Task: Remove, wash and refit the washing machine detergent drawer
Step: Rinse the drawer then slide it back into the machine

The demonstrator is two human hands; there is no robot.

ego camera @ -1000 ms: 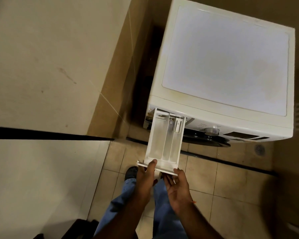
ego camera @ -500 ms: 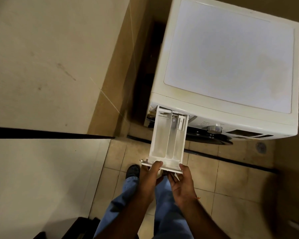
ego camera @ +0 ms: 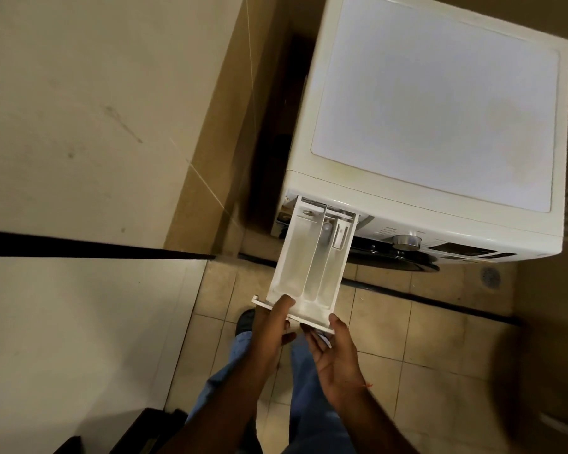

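Note:
The white detergent drawer (ego camera: pixel 312 257) sticks far out of the front top-left corner of the white washing machine (ego camera: pixel 440 132), its rear end still in the slot. Three long compartments show from above. My left hand (ego camera: pixel 273 326) grips the drawer's front panel at its left end, thumb lying over the top edge into the left compartment. My right hand (ego camera: pixel 333 352) holds the panel's right end from below, thumb against the front corner, fingers under it.
A wall (ego camera: pixel 79 109) with a black stripe stands close on the left. A dark gap (ego camera: pixel 276 158) lies between wall and machine. The control knob (ego camera: pixel 406 241) and dark door sit right of the drawer. Tiled floor (ego camera: pixel 423 339) and my blue-trousered legs are below.
The drawer has slid a little back toward the machine, and both hands have followed it, keeping their grip on the front panel.

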